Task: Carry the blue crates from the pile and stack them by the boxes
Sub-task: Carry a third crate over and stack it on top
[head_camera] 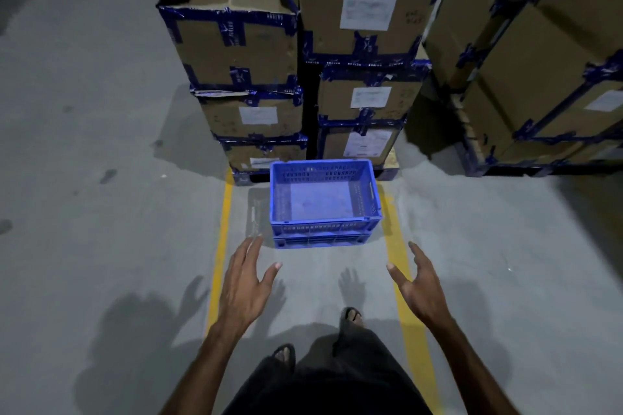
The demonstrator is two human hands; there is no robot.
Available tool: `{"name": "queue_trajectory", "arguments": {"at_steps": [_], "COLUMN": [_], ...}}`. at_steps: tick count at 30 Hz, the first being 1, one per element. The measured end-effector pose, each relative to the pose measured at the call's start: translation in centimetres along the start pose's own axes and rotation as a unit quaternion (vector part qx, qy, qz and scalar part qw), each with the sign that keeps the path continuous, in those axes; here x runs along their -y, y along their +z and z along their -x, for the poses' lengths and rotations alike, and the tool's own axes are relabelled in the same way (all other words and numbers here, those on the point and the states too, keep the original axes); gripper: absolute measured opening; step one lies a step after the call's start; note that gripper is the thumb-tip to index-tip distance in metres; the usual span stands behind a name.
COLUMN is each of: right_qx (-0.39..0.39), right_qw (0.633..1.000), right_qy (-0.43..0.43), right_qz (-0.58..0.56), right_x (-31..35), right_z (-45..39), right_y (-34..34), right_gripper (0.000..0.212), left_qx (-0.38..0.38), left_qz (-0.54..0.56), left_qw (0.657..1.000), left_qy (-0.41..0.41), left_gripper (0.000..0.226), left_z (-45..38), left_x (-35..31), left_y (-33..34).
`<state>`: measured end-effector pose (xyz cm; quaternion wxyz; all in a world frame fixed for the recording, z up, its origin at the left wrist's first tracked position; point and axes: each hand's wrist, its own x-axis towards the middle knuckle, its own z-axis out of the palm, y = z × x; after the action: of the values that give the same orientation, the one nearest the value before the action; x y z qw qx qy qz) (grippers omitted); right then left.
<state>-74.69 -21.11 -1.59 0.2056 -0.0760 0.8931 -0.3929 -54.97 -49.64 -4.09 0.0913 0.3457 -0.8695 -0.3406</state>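
Blue crates (325, 202): two slatted plastic crates, one nested on the other, standing on the concrete floor (101, 111) just ahead of both hands, between the two yellow floor lines (220, 246). The upper crate is empty; its vented walls and a side handle slot are visible. The far wall sits just short of the cardboard boxes (242, 54).

Left hand (244, 283): held out, fingers spread and relaxed, holding nothing; fingertips near the crate's near left corner, not touching it.

Right hand (419, 286): held out, fingers loosely curved, holding nothing; apart from the crate, off its near right corner.

Progress, as a judgement: a stack of two has been started by the boxes, so at least two crates look delivered. With both hands free and off the crate, the moment reads as a set-down finished or a small adjustment about to be made; which one cannot be told. The source pile is out of view, so the number of crates left is unknown.

Boxes beyond the hands: brown cartons stacked several high, sealed with dark blue printed tape (232, 18). The tape carries repeated white lettering, too small and blurred to read.

Labels: white paper labels (368, 10) on several carton faces, with faint handwriting beside one; none legible. No brand can be made out on the crates.

Further cartons (539, 77) stand to the right of the right hand, taped alike.
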Motion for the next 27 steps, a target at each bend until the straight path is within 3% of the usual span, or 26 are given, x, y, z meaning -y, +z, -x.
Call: {"name": "queue_trajectory", "arguments": {"at_steps": [10,20,27], "right_qx": [-0.032,-0.031,-0.014], "right_qw": [0.999,0.998,0.997], "right_qy": [0.002,-0.02,-0.025], "right_qz": [-0.007,-0.045,-0.068], "right_x": [-1.4,-5.8,-11.4], "right_z": [8.2,12.9,17.3], "right_y": [0.3,-3.8,-7.5], "right_gripper": [0.076,0.075,0.074], "left_qx": [0.016,-0.013,-0.022], "left_qz": [0.015,0.022,0.027], "left_qw": [0.999,0.999,0.999], "left_qy": [-0.026,-0.019,-0.022], "left_gripper": [0.068,0.067,0.068], "left_z": [7.0,13.2,22.6], "left_x": [4.2,-0.6,-4.7], "left_y": [-1.9,-0.3,2.1]}}
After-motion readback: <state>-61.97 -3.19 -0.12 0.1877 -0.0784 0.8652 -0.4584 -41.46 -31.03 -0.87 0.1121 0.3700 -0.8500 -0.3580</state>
